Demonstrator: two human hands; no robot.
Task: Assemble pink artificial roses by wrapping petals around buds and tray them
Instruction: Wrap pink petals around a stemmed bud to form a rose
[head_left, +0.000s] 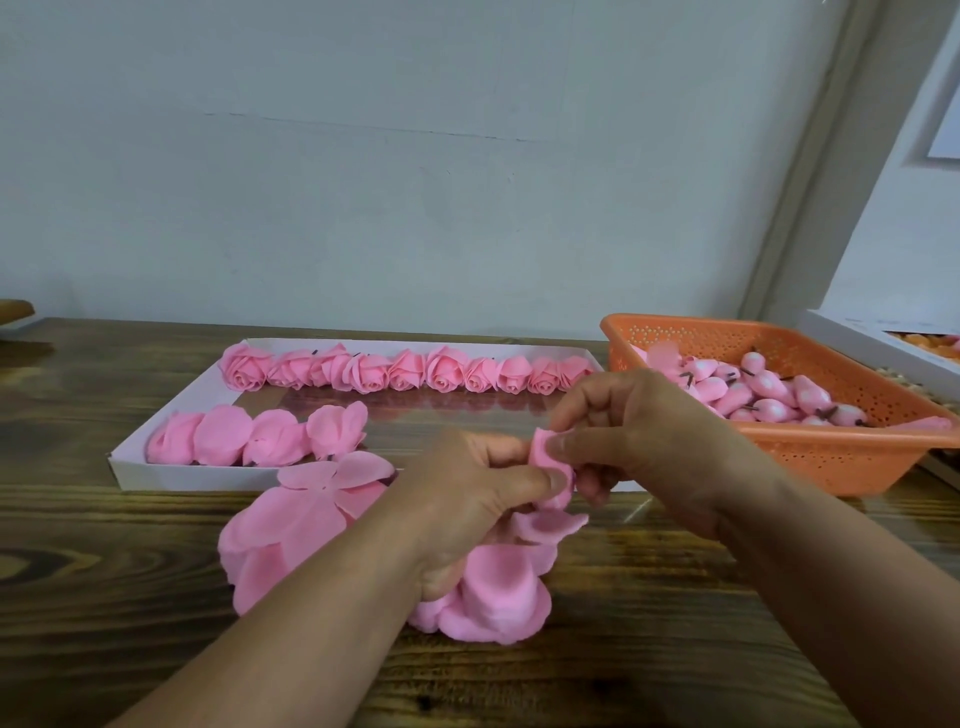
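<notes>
Two hands meet over the table centre, both working one half-made rose (551, 470). The left hand (467, 499) has its fingers curled round the rose from nine o'clock, thumb pressed flat across the pink petal. The right hand (644, 431) comes in from three o'clock and pinches the petal's upper edge between thumb and forefinger, other fingers bent loosely behind it. Loose petal flaps hang below the rose, just above a stack of pink petal sheets (291, 530) spread on the wooden table (104, 571) from eight to six o'clock beneath the left wrist.

No writing or label can be read anywhere.

At eleven o'clock lies a shallow white tray (171, 475). Its far wall backs a row of finished roses (405, 370), packed touching one another; its near left corner holds four more roses (254, 436) lying on their sides, and the middle strip is bare. At two o'clock an orange perforated basket (831, 457) holds a heap of pink buds (769, 389) with dark stems. Past it, at the right edge, a white box (852, 338) is partly cut off. Bare wood runs along the near edge, both forearms crossing it.
</notes>
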